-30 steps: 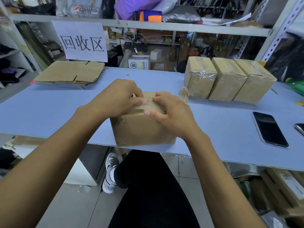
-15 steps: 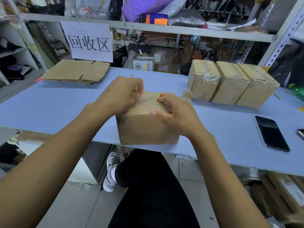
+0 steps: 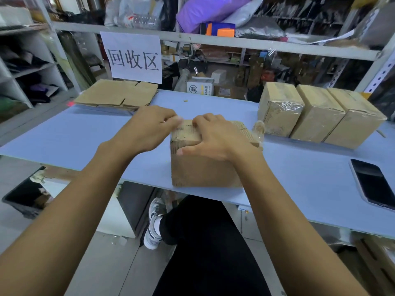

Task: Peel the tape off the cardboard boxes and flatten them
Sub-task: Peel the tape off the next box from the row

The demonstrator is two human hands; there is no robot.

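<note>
I'm pinching the tape end with my left hand at the top edge of the cardboard box, while my right hand is pressing flat on top, thumb down the near face. Tape's probably gonna snap or tear the cardboard if I'm yanking too steep. Three taped boxes are sitting off right of my right hand, phone nearer, flattened stack beyond my left. Nothing's in the way really.
</note>
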